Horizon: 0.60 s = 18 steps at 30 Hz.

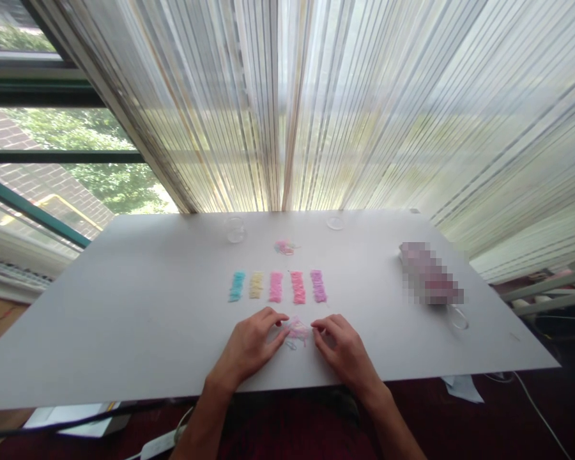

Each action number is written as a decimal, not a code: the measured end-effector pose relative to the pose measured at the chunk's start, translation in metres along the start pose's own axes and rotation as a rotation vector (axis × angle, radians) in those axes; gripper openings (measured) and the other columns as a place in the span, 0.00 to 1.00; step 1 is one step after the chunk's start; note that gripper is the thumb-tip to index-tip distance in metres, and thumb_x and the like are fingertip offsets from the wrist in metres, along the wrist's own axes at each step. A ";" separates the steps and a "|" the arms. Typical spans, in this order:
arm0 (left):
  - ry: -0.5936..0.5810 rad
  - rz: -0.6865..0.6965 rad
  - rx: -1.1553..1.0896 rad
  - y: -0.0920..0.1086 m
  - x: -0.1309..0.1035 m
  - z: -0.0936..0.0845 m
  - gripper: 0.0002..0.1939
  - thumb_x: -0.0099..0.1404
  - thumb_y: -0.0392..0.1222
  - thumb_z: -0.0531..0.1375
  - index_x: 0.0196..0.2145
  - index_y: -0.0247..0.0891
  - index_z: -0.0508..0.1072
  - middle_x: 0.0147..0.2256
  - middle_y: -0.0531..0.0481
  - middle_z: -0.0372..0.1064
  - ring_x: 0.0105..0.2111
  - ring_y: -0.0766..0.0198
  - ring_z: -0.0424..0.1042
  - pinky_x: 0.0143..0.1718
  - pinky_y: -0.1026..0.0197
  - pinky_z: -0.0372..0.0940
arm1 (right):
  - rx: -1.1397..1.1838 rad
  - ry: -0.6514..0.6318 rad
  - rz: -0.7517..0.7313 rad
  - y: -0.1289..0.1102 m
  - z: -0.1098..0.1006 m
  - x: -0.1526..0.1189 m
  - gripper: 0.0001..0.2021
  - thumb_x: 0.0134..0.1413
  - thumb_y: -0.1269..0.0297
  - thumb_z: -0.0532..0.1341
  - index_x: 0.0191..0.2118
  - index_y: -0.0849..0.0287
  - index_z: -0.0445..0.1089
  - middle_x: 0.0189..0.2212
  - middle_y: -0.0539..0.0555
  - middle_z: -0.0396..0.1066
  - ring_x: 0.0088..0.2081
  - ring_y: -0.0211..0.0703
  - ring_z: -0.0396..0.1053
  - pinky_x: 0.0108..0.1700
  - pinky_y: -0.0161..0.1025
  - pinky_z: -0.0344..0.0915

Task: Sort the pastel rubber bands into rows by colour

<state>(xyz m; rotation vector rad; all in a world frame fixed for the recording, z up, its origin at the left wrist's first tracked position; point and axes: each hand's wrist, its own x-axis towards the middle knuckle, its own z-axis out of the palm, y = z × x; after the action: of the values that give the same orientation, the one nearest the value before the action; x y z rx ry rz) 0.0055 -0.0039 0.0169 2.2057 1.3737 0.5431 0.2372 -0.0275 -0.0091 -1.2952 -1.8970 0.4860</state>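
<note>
Between my hands lies a loose little pile of thin pastel bands (pixel 297 328), pink, white and pale blue; they look like small elastic hair ties. My left hand (pixel 253 338) rests at the pile's left edge, its thumb and index finger apart. At the right edge is my right hand (pixel 342 348), thumb and index tips close together; whatever they pinch is too small to make out. Just beyond are upright rows of similar bands: turquoise (pixel 236 286), yellow (pixel 255 285), pink (pixel 275 287), coral pink (pixel 298 287) and purple (pixel 319 285).
A mixed heap of bands (pixel 284 246) sits behind the rows. Farther back stand a clear round container (pixel 236 230) and a clear lid (pixel 335 223). A blurred pinkish pouch-like object (pixel 429 273) with a loop lies right on the white table (pixel 148 306). Sheer curtains (pixel 287 115) hang behind.
</note>
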 end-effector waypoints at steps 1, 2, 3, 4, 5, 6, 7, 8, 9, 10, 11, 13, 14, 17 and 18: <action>-0.015 0.012 0.009 0.002 0.001 0.003 0.11 0.71 0.43 0.59 0.48 0.44 0.77 0.43 0.50 0.77 0.39 0.59 0.77 0.41 0.61 0.70 | -0.006 -0.008 -0.010 -0.001 0.003 0.001 0.07 0.64 0.71 0.61 0.41 0.53 0.75 0.33 0.53 0.74 0.35 0.47 0.73 0.38 0.42 0.73; -0.028 0.020 0.019 0.003 0.002 0.005 0.11 0.71 0.43 0.60 0.49 0.44 0.77 0.43 0.50 0.77 0.40 0.59 0.78 0.42 0.61 0.70 | -0.011 -0.013 -0.019 -0.001 0.005 0.002 0.07 0.63 0.72 0.61 0.41 0.53 0.75 0.33 0.53 0.74 0.36 0.47 0.73 0.38 0.43 0.73; -0.037 0.024 0.031 0.003 0.002 0.007 0.11 0.71 0.43 0.60 0.49 0.45 0.76 0.43 0.50 0.77 0.41 0.58 0.78 0.42 0.61 0.70 | -0.016 -0.017 -0.028 -0.002 0.008 0.003 0.08 0.62 0.73 0.62 0.41 0.53 0.75 0.33 0.52 0.74 0.36 0.47 0.73 0.39 0.43 0.73; -0.042 0.024 0.041 0.004 0.002 0.009 0.11 0.71 0.43 0.60 0.49 0.45 0.76 0.43 0.50 0.77 0.41 0.58 0.78 0.42 0.61 0.70 | -0.023 -0.021 -0.035 -0.002 0.010 0.004 0.08 0.61 0.73 0.63 0.42 0.53 0.75 0.33 0.52 0.73 0.37 0.47 0.73 0.39 0.43 0.73; -0.045 0.023 0.048 0.004 0.002 0.010 0.11 0.71 0.44 0.59 0.49 0.45 0.76 0.43 0.50 0.77 0.40 0.58 0.78 0.42 0.61 0.70 | -0.030 -0.027 -0.041 -0.003 0.012 0.006 0.08 0.60 0.74 0.64 0.42 0.53 0.75 0.33 0.52 0.73 0.37 0.47 0.73 0.40 0.43 0.73; -0.044 0.023 0.053 0.003 0.002 0.011 0.11 0.72 0.44 0.59 0.49 0.45 0.76 0.42 0.50 0.77 0.40 0.58 0.78 0.41 0.61 0.70 | -0.037 -0.037 -0.045 -0.003 0.013 0.007 0.08 0.60 0.74 0.64 0.41 0.53 0.75 0.33 0.52 0.73 0.37 0.47 0.73 0.40 0.43 0.73; -0.041 0.023 0.055 0.003 0.002 0.011 0.10 0.72 0.44 0.59 0.49 0.44 0.76 0.42 0.50 0.77 0.40 0.58 0.78 0.41 0.61 0.70 | -0.042 -0.048 -0.049 -0.003 0.014 0.008 0.08 0.60 0.75 0.64 0.41 0.53 0.75 0.33 0.52 0.73 0.37 0.47 0.73 0.39 0.42 0.73; -0.038 0.025 0.055 0.002 0.001 0.011 0.10 0.72 0.44 0.59 0.48 0.44 0.76 0.42 0.50 0.77 0.39 0.59 0.78 0.41 0.61 0.70 | -0.046 -0.058 -0.053 -0.003 0.015 0.009 0.08 0.60 0.75 0.64 0.40 0.53 0.75 0.33 0.52 0.73 0.37 0.47 0.73 0.39 0.42 0.73; -0.035 0.027 0.053 0.002 0.001 0.011 0.10 0.72 0.43 0.58 0.48 0.44 0.77 0.42 0.50 0.77 0.39 0.59 0.78 0.40 0.61 0.70 | -0.049 -0.067 -0.057 -0.003 0.015 0.010 0.08 0.60 0.75 0.64 0.39 0.53 0.75 0.32 0.52 0.72 0.37 0.47 0.73 0.39 0.42 0.73; -0.031 0.028 0.048 0.001 0.001 0.011 0.09 0.72 0.43 0.58 0.47 0.44 0.77 0.41 0.50 0.77 0.39 0.59 0.78 0.40 0.61 0.70 | -0.051 -0.075 -0.060 -0.003 0.015 0.011 0.08 0.60 0.75 0.64 0.38 0.53 0.74 0.32 0.52 0.72 0.37 0.47 0.73 0.39 0.42 0.72; -0.027 0.027 0.042 0.000 0.000 0.011 0.09 0.72 0.42 0.58 0.47 0.44 0.77 0.41 0.51 0.77 0.38 0.60 0.78 0.40 0.61 0.69 | -0.053 -0.080 -0.063 -0.003 0.015 0.012 0.08 0.60 0.75 0.64 0.38 0.53 0.74 0.32 0.52 0.72 0.37 0.47 0.73 0.39 0.42 0.72; -0.024 0.024 0.028 -0.001 0.000 0.011 0.08 0.72 0.41 0.59 0.46 0.44 0.77 0.41 0.51 0.77 0.38 0.60 0.78 0.39 0.61 0.69 | -0.060 -0.088 -0.062 -0.003 0.015 0.012 0.07 0.60 0.75 0.63 0.37 0.54 0.73 0.32 0.52 0.72 0.37 0.47 0.73 0.39 0.42 0.72; -0.025 0.021 0.022 -0.002 0.000 0.011 0.08 0.72 0.41 0.59 0.45 0.43 0.77 0.40 0.51 0.77 0.38 0.60 0.78 0.39 0.61 0.69 | -0.063 -0.091 -0.058 -0.003 0.015 0.012 0.07 0.60 0.75 0.63 0.37 0.54 0.72 0.32 0.52 0.72 0.37 0.47 0.72 0.39 0.42 0.72; -0.022 0.011 -0.003 -0.002 0.000 0.010 0.07 0.72 0.41 0.59 0.44 0.43 0.78 0.39 0.51 0.77 0.37 0.60 0.77 0.39 0.62 0.69 | -0.067 -0.098 -0.049 -0.003 0.016 0.012 0.07 0.59 0.76 0.64 0.37 0.55 0.71 0.33 0.52 0.71 0.37 0.47 0.72 0.39 0.42 0.71; -0.019 0.006 -0.015 -0.002 -0.001 0.010 0.08 0.72 0.41 0.59 0.44 0.43 0.78 0.39 0.51 0.78 0.37 0.60 0.77 0.39 0.62 0.68 | -0.067 -0.098 -0.047 -0.003 0.016 0.012 0.07 0.59 0.76 0.64 0.36 0.55 0.71 0.32 0.52 0.71 0.37 0.47 0.72 0.39 0.42 0.71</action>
<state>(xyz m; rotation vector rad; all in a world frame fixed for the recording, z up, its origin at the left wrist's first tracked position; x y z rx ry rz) 0.0093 -0.0055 0.0080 2.1982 1.3493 0.5309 0.2213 -0.0161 -0.0128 -1.2872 -2.0365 0.4726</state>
